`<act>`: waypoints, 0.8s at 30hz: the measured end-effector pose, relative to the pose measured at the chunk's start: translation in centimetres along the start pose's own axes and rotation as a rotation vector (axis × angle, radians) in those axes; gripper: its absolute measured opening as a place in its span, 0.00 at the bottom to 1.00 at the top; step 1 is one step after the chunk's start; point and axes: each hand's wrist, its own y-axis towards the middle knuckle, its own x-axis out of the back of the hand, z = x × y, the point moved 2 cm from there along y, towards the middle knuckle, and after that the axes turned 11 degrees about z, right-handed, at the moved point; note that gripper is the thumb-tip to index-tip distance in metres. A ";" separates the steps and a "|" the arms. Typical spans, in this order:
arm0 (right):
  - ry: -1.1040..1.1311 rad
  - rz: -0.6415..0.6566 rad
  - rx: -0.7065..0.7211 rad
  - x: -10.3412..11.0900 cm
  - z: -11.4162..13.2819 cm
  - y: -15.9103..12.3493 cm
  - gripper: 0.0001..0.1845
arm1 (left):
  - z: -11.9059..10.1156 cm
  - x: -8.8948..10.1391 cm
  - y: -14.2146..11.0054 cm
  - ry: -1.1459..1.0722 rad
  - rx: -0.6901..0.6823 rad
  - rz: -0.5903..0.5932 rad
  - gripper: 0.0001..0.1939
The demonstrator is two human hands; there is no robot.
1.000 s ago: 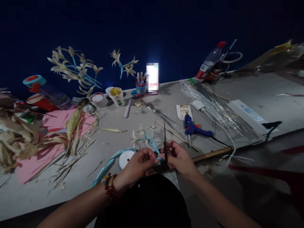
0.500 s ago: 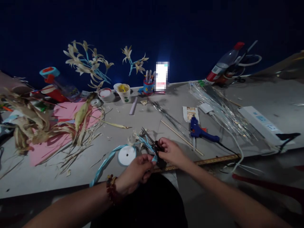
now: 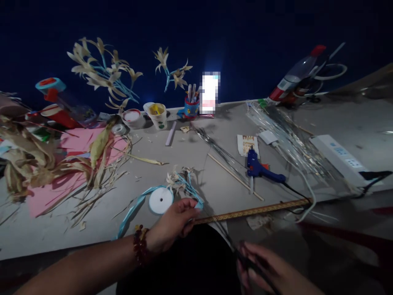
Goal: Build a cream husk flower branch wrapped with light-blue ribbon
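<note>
My left hand (image 3: 175,219), with a beaded bracelet at the wrist, is closed in a pinch on a small bunch of blue-wrapped stems (image 3: 190,189). Pale husk blossoms (image 3: 175,178) top the bunch, which points away over the table. A bit of light blue tape shows at the fingertips. Beside that hand lies a white tape roll (image 3: 161,200) with a loose blue strip (image 3: 130,217) trailing to the table edge. Lower right, my right hand (image 3: 260,264) is wrapped around dark scissors (image 3: 226,237), blurred, their blades aimed up-left below the table edge.
A blue glue gun (image 3: 260,169) and a thin stick (image 3: 235,176) lie right of centre. Wires, a power strip (image 3: 339,157) and a bottle (image 3: 294,78) are farther right. Dried husks and pink paper (image 3: 55,190) cover the left. Finished-looking husk flowers (image 3: 104,71) stand against the dark backdrop.
My right hand has pulled the scissors away from the stems, down and right past the table edge. My left hand keeps its pinch in nearly the same spot. The view has shifted slightly.
</note>
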 end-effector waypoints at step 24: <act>0.078 0.200 0.114 -2.7 -3.8 4.4 0.34 | 0.1 0.9 -1.2 0.083 -0.043 0.086 0.14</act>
